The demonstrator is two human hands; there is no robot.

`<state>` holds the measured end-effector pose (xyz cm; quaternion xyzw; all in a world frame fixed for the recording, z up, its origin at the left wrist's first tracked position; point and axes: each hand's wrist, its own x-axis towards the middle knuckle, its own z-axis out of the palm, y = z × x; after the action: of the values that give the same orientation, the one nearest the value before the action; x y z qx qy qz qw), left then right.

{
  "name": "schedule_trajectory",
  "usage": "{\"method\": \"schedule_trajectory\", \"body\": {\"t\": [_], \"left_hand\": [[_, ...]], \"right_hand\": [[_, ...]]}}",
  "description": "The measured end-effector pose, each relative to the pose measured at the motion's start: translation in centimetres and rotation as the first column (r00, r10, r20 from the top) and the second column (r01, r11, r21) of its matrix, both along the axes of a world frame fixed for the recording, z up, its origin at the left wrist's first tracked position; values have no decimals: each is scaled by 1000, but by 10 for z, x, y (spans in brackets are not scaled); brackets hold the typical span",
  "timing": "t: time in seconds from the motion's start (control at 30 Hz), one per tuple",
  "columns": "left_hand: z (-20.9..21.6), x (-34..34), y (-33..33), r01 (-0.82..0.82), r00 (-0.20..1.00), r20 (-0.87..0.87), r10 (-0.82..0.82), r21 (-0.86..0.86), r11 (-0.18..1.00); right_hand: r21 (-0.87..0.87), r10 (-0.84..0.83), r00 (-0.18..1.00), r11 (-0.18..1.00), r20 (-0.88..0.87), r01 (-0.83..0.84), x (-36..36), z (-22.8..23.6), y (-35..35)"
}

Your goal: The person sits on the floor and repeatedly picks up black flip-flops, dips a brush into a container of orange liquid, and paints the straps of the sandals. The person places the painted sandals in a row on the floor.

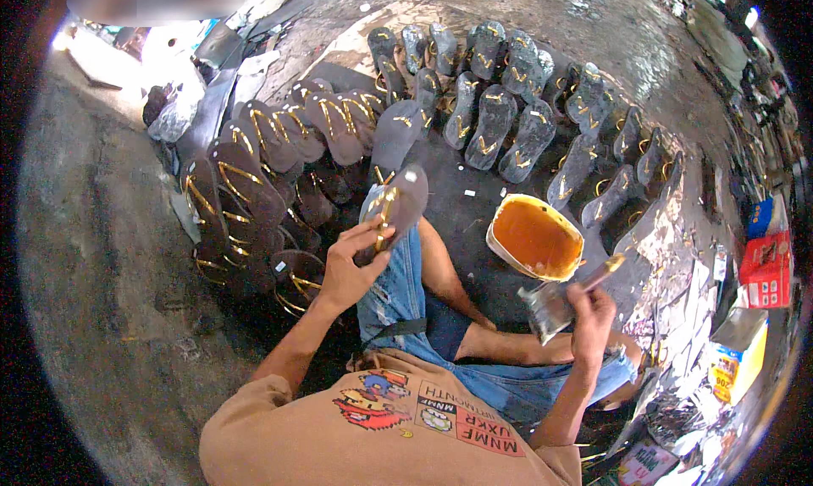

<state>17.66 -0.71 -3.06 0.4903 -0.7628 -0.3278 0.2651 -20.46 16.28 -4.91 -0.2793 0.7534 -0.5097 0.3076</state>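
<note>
Gold straps (385, 211) on a dark grey flip-flop sole (412, 191), sitting a touch up and left of dead centre on my feed, so that's the piece in play. From my remote seat I've got the left hand (349, 267) clamped on it, fingers over the strap and the near part of the sole, with the far end tipped up toward 12 o'clock. It's held just above the blue jeans (508, 389).

Right hand (594, 312) is out at 4 o'clock, fingers closed round the handle of a wide flat brush (550, 311). The bristle end points to about 8 from that grip, the handle tip to about 1. I see it apart from the off-white tub (499, 254) at 3 o'clock, which holds orange-brown stuff; liquid or paste, I can't tell.

Loose rows of gold-strapped flip-flops (491, 126) fan from 12 round to 2 on a dark sheet (453, 202). More flip-flops, in an overlapping heap (240, 177), crowd 9 to 11. Way out at 3 I've got a red box (765, 274), and a yellow-and-white box (741, 367) nearer 4.
</note>
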Motion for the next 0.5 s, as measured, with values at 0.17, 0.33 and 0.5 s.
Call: {"method": "schedule_trajectory", "body": {"t": [0.17,0.33,0.5], "left_hand": [[29,-63,2,508,310,-748,587,652,563],[10,-113,17,795,75,-659,749,493,355],[2,-109,40,598,502,-823,266,553,581]], "right_hand": [[-333,-383,916,885,-120,326,-60,6,-24],[-441,-95,981,883,167,160,10,79,-79],[-413,0,750,835,-661,-364,39,95,-121]]}}
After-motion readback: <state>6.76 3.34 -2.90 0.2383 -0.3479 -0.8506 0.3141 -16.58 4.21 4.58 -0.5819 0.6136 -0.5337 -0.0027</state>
